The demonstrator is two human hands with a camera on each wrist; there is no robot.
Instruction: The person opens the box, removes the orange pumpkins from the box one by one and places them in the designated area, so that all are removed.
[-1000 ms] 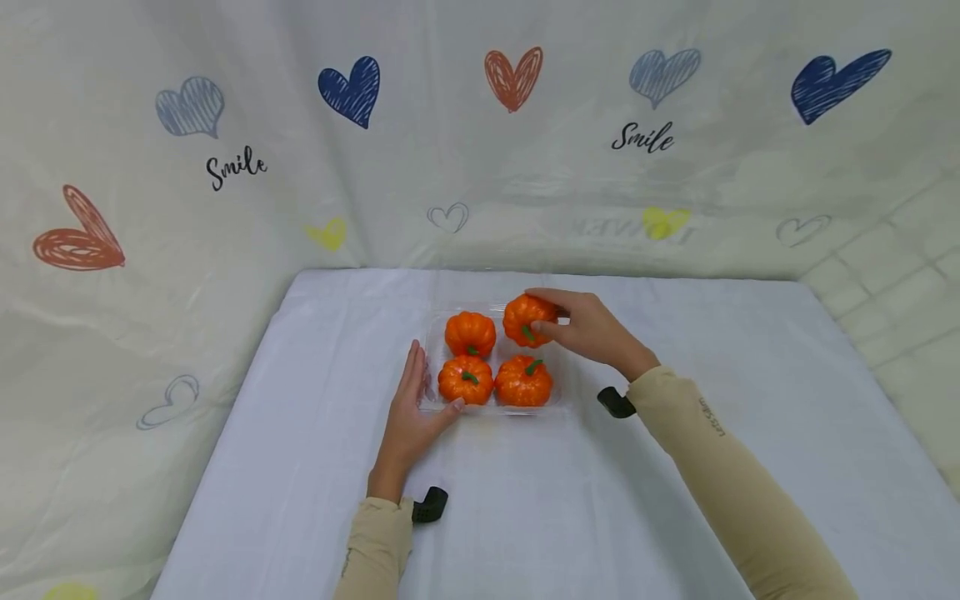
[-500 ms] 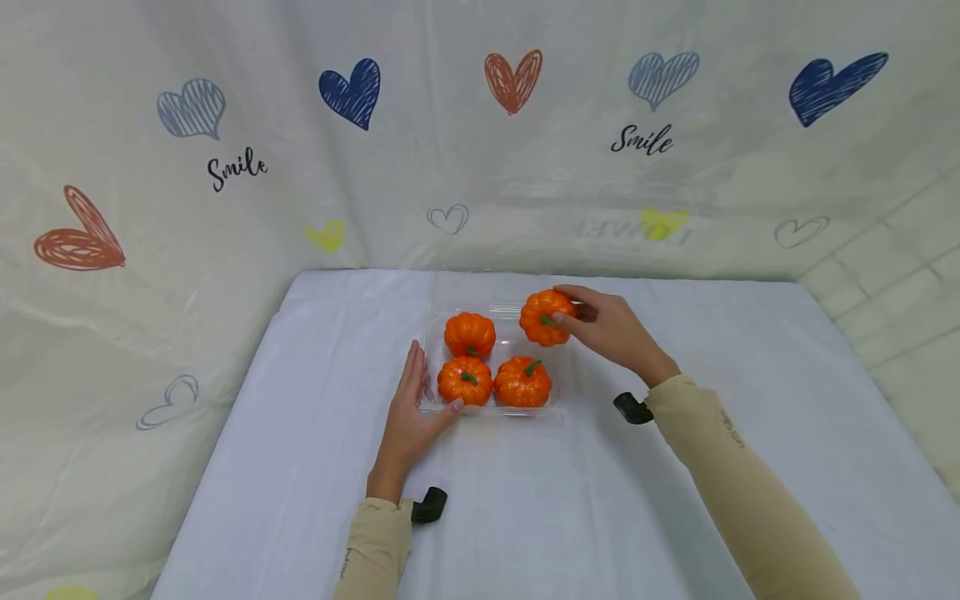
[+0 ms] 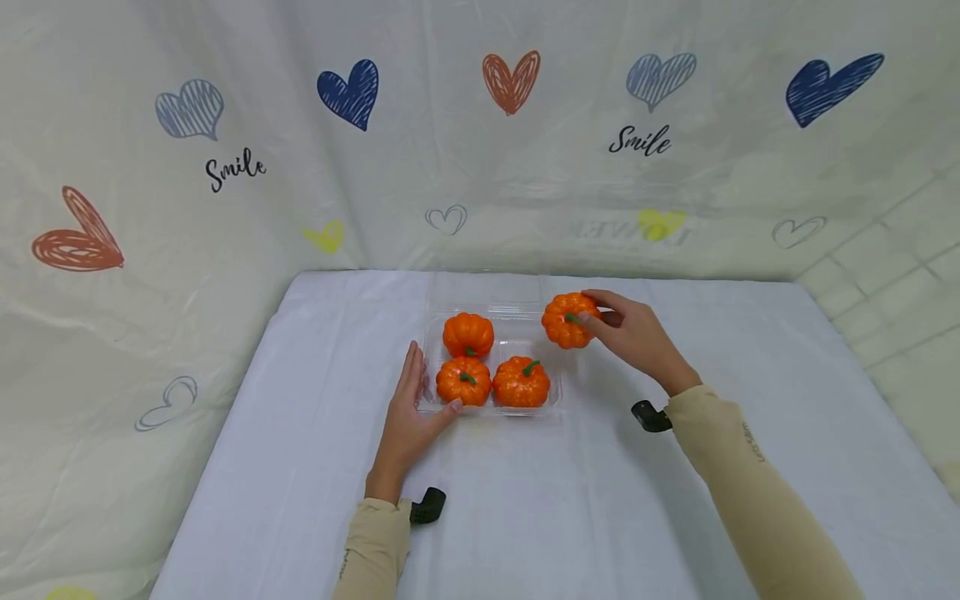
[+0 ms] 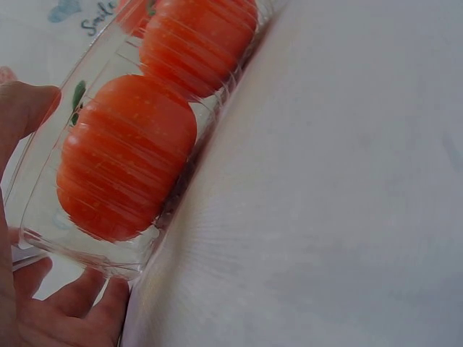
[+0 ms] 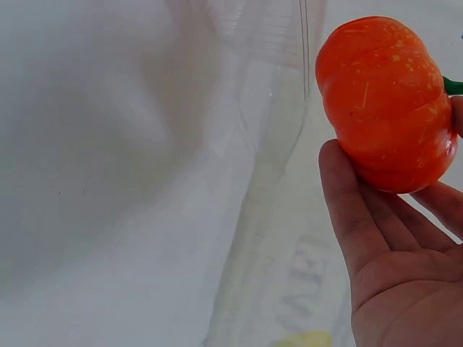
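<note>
A clear plastic container (image 3: 557, 398) holds three orange toy pumpkins: one at the back left (image 3: 468, 333), one at the front left (image 3: 454, 385) and one at the front right (image 3: 521, 383). The left hand (image 3: 408, 429) lies along the container's left side, thumb on the front rim; in the left wrist view the fingers (image 4: 79, 303) touch its end wall. Above and right of the container's back right corner, the right hand (image 3: 637, 340) pinches a fourth pumpkin (image 3: 566, 323) between thumb and fingers. The right wrist view shows that pumpkin (image 5: 387, 108) resting against the fingertips.
The container's clear lid (image 3: 487, 290) stands open at the back. A white cloth (image 3: 315, 375) covers the table, and a pale curtain (image 3: 420, 150) printed with hearts hangs behind it. Each wrist carries a small black device (image 3: 428, 506).
The right hand has moved rightward with its pumpkin, from over the container's back right part to beyond its right edge. The left hand and the other pumpkins have stayed in place.
</note>
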